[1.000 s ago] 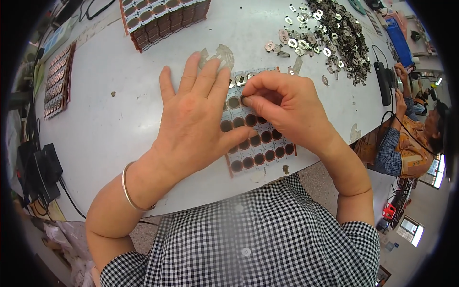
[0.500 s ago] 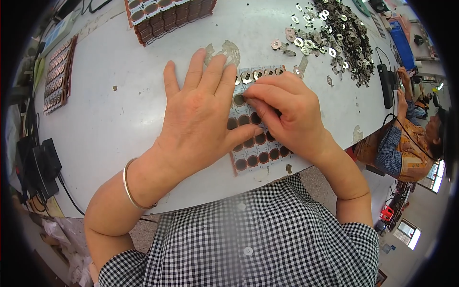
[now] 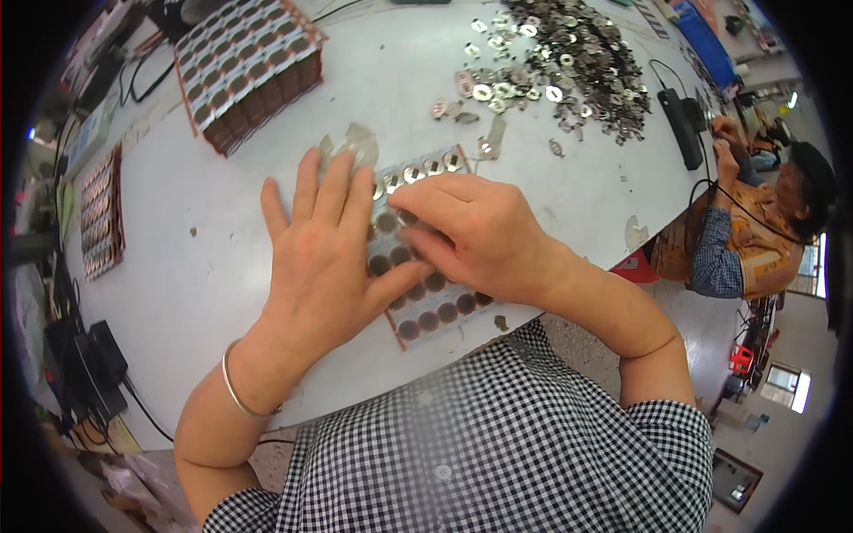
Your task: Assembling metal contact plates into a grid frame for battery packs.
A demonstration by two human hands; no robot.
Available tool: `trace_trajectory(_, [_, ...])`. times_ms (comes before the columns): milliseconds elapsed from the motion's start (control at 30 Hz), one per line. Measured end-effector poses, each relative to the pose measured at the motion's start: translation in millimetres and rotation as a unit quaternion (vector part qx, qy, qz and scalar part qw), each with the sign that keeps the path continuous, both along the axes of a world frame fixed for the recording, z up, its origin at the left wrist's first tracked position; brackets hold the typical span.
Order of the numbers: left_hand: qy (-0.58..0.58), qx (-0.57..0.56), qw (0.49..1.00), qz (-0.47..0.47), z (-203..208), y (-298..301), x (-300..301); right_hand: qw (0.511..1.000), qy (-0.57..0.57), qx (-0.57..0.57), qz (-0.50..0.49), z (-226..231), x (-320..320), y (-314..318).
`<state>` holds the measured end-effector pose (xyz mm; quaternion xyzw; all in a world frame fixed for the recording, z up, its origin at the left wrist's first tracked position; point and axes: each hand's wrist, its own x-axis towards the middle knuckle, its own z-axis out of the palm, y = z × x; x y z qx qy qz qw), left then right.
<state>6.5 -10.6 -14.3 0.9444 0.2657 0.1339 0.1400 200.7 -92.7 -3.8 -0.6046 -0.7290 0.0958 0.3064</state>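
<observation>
A flat panel (image 3: 433, 330) with rows of dark round spots lies on the table under both my hands. Shiny metal tabs (image 3: 412, 173) sit on its far row. My left hand (image 3: 318, 266) rests palm down along the panel's left side, fingers spread, its thumb reaching over the middle rows. Above the second row from the far end, my right hand (image 3: 475, 233) has its fingers curled in a pinch. Its thumb is blurred, and anything between the fingertips is hidden.
A big heap of loose metal tabs (image 3: 582, 67) lies at the far right. Stacked panels (image 3: 258, 67) stand at the far left, with another stack (image 3: 103, 213) at the left edge. A black power strip (image 3: 680, 129) and a co-worker (image 3: 755, 222) are on the right.
The view has shifted, so more of the far stack shows. My right hand's thumb has moved slightly away from the index fingertip; my left hand stays spread on the panel.
</observation>
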Motion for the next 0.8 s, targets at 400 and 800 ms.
trace_trajectory(400, [0.012, 0.014, 1.000, -0.009, 4, 0, 4, 0.993, -0.034, 0.050, -0.099, -1, 87, 25])
trace_trajectory(800, [0.016, 0.015, 1.000, -0.010, 1, 0, 2, 0.997, -0.012, 0.010, -0.073, -1, 89, 32])
